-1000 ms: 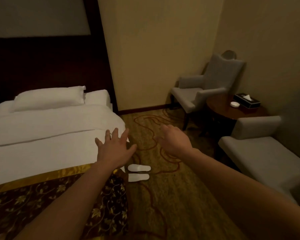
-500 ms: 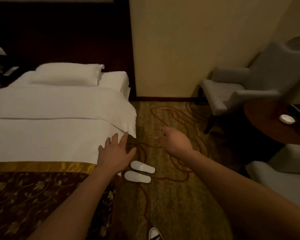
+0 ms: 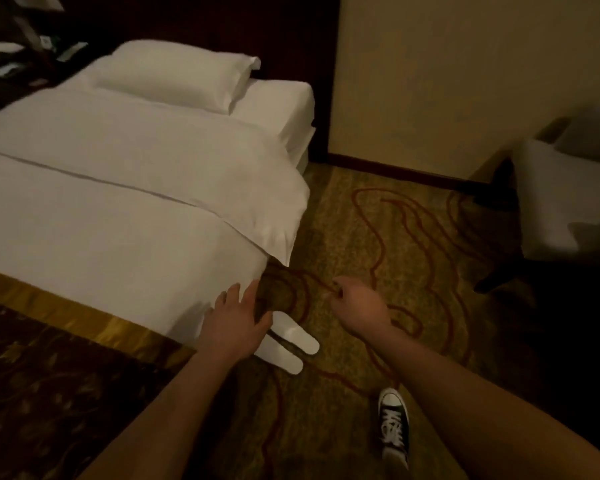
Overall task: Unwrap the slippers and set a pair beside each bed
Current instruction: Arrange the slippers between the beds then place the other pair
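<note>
A pair of white slippers [image 3: 291,346] lies side by side on the patterned carpet, right against the near corner of the white bed [image 3: 125,188]. My left hand [image 3: 238,322] hovers over the bed's corner with straight, spread fingers, covering the slippers' near ends and holding nothing. My right hand [image 3: 359,306] hangs over the carpet to the right of the slippers, fingers loosely curled, with nothing seen in it.
A brown and gold bed runner [image 3: 49,368] covers the foot of the bed. A dark nightstand [image 3: 18,60] stands at the far left. A grey armchair [image 3: 568,199] is at the right. My sneakered foot [image 3: 394,424] rests on the carpet [image 3: 395,237].
The view has swung left and down, closer to the bed. Both hands have stayed out in front, and my foot has come into view.
</note>
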